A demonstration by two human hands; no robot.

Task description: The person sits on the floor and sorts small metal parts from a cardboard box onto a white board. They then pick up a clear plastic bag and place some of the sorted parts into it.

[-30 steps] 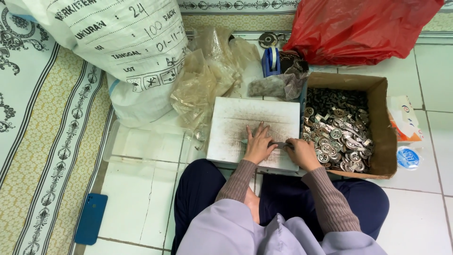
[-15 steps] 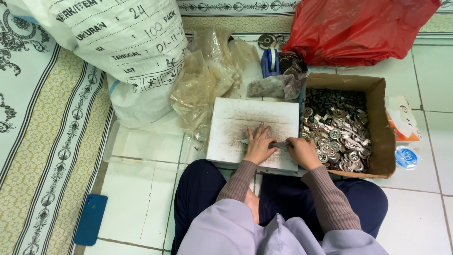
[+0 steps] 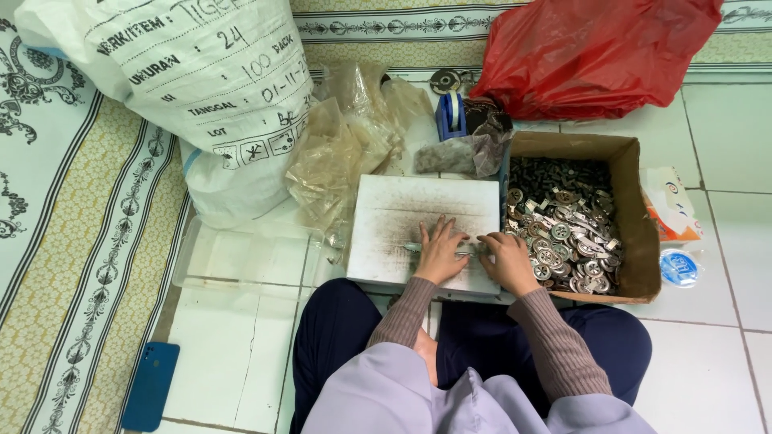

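A white, smudged board (image 3: 418,213) lies in front of my knees. A thin row of small metal pieces (image 3: 470,252) runs across its near part. My left hand (image 3: 438,255) lies flat on the board with fingers spread, covering the left part of that row. My right hand (image 3: 508,262) is curled at the row's right end, its fingers closed on the pieces, right beside the open cardboard box (image 3: 635,241). The box holds several round silvery metal parts (image 3: 567,237).
A big white woven sack (image 3: 201,88) and crumpled clear plastic bags (image 3: 338,153) stand at the back left. A red plastic bag (image 3: 595,52) lies behind the box. A clear tray (image 3: 241,257) and a blue phone (image 3: 150,386) are on my left. A small carton (image 3: 671,205) and a round lid (image 3: 682,267) lie on my right.
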